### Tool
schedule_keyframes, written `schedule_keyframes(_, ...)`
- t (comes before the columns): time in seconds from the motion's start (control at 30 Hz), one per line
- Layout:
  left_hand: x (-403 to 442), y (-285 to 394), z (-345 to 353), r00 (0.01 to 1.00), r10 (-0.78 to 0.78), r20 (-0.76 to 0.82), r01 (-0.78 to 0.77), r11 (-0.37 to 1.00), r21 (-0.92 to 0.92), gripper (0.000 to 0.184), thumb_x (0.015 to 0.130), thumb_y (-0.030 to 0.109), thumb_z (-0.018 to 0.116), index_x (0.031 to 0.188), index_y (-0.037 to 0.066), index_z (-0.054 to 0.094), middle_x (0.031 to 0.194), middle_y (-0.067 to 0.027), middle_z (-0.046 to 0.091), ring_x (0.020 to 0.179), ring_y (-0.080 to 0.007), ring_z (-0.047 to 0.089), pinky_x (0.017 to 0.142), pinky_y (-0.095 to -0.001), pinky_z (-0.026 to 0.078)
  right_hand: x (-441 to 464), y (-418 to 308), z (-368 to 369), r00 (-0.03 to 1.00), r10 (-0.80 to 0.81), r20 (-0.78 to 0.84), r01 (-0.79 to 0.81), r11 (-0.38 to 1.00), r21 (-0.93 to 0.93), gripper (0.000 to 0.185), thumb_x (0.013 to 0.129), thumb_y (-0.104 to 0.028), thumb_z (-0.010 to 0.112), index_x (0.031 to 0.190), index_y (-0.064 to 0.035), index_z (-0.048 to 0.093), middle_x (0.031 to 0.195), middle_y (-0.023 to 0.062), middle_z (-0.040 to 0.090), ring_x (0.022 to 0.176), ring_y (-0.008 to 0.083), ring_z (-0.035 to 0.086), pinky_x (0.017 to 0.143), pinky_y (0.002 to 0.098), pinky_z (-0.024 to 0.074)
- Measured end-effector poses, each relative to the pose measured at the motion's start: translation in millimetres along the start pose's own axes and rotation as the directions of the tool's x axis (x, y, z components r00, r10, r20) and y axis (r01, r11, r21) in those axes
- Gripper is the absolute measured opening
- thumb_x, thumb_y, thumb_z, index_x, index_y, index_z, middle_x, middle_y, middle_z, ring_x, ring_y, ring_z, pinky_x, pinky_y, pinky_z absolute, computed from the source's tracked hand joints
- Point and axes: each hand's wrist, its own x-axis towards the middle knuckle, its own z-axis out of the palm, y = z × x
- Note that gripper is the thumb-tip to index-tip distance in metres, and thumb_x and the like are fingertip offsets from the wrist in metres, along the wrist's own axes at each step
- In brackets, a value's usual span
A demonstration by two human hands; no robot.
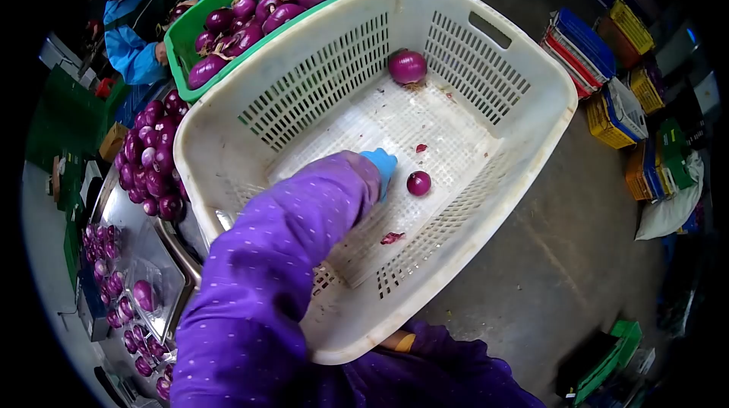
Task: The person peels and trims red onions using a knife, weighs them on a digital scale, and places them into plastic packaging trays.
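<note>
A white plastic basket [486, 153] with slotted walls stands tilted in front of me. My left hand [383, 171], in a blue glove, reaches down inside it at the end of a purple sleeve. The sleeve hides much of this hand, so I cannot see what its fingers do. Beside it on the basket floor lies a small red onion [418, 183]. A larger red onion [408, 67] sits in the far corner. Dry skin scraps [392, 238] are scattered there too. Part of my right hand or wrist [396, 341], with an orange band, shows at the near rim; its fingers are hidden.
A green crate [180, 55] heaped with red onions adjoins the basket's upper left side. Bagged onions [152, 157] and packed onions [106, 271] lie on the left. A person in a blue jacket [133, 43] works behind. Stacked crates [581, 51] stand right.
</note>
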Motion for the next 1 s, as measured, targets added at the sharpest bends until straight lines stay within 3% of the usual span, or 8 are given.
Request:
schedule_keyframes(0.1,-65.9,-3.3,-60.9,0.997,0.074,-0.036,-0.081,0.969,-0.234,0.068,0.06,0.023,0.081,0.118,0.005,0.049,0.111,-0.0195,0.056,0.097,-0.0341,0.06,0.085,-0.0368,0.049,-1.7,4.0,-1.5,1.0,0.004,0.007,-0.004,1.0,-0.009,0.035,0.09,-0.028,0.061,0.116,-0.0051,0.059,0.105,0.0122,0.064,0.083,0.0205,0.061,0.076,0.0323,0.0491)
schedule_keyframes(0.23,-194.7,-26.5,-93.2,0.857,0.142,-0.496,-0.457,0.655,-0.602,0.074,0.062,0.022,0.083,0.124,0.006,0.045,0.118,-0.0132,0.053,0.11,-0.0252,0.054,0.093,-0.0349,0.045,3.5,8.5,6.8,1.0,-0.011,0.015,0.012,1.0,-0.029,0.034,0.09,-0.026,0.061,0.116,-0.005,0.059,0.105,0.0115,0.064,0.083,0.0183,0.06,0.075,0.0309,0.0491)
schedule_keyframes(0.37,-326.3,-55.0,-37.3,0.633,-0.186,-0.752,-0.702,0.271,-0.658,0.091,0.058,0.018,0.088,0.132,0.005,0.038,0.126,-0.0113,0.047,0.116,-0.0222,0.05,0.103,-0.035,0.039,11.3,3.5,13.1,0.998,-0.039,0.04,0.039,0.999,0.005,0.033,0.09,-0.025,0.062,0.116,-0.0049,0.059,0.105,0.0107,0.064,0.082,0.016,0.06,0.073,0.0296,0.0491)
schedule_keyframes(0.5,-402.2,-79.6,71.2,0.483,-0.619,-0.62,-0.717,0.127,-0.685,0.091,0.052,0.017,0.087,0.129,0.004,0.041,0.124,-0.0118,0.05,0.114,-0.0223,0.052,0.1,-0.0348,0.043,5.8,-114.4,-27.5,0.993,0.109,0.049,-0.119,0.928,0.353,0.024,0.088,-0.018,0.063,0.108,-0.0036,0.063,0.099,0.0071,0.066,0.077,0.0094,0.057,0.069,0.0249,0.0474)
schedule_keyframes(0.57,-414.3,-75.2,121.7,0.409,-0.77,-0.489,-0.733,0.041,-0.678,0.087,0.053,0.017,0.085,0.128,0.003,0.043,0.123,-0.0117,0.051,0.113,-0.022,0.053,0.099,-0.0348,0.044,14.4,-145.6,-33.0,0.99,-0.071,-0.125,0.094,0.978,0.188,0.019,0.087,-0.014,0.063,0.101,-0.0021,0.065,0.093,0.0055,0.067,0.075,0.0087,0.057,0.068,0.025,0.0475)
schedule_keyframes(0.6,-427.9,-75.1,136.1,0.402,-0.796,-0.453,-0.736,0.013,-0.677,0.087,0.053,0.017,0.085,0.128,0.003,0.043,0.122,-0.0113,0.052,0.112,-0.0216,0.053,0.098,-0.0345,0.045,13.5,-152.2,-18.5,0.981,-0.113,-0.161,0.153,0.951,0.269,0.014,0.086,-0.013,0.064,0.097,-0.0039,0.065,0.085,0.0088,0.062,0.07,0.0146,0.06,0.064,0.0283,0.048)
schedule_keyframes(0.7,-441.6,-72.1,182.1,0.394,-0.833,-0.389,-0.724,-0.02,-0.69,0.086,0.056,0.012,0.085,0.129,0.003,0.042,0.122,-0.0099,0.052,0.112,-0.0199,0.053,0.097,-0.0335,0.046,30.5,-196.0,-18.2,0.936,-0.301,-0.183,0.308,0.951,0.01,0.014,0.085,-0.014,0.062,0.095,-0.005,0.061,0.082,0.0129,0.059,0.068,0.0261,0.062,0.059,0.0345,0.0491)
schedule_keyframes(1.0,-455.2,-63.5,205.3,0.364,-0.858,-0.362,-0.692,0.011,-0.722,0.078,0.059,0.01,0.085,0.122,0.004,0.04,0.117,-0.0124,0.054,0.106,-0.0198,0.056,0.093,-0.0334,0.049,54.9,-240.4,-0.9,0.876,-0.461,-0.142,0.418,0.872,-0.254,0.014,0.079,-0.009,0.06,0.092,-0.0069,0.057,0.076,0.0133,0.056,0.064,0.0341,0.058,0.057,0.04,0.047)
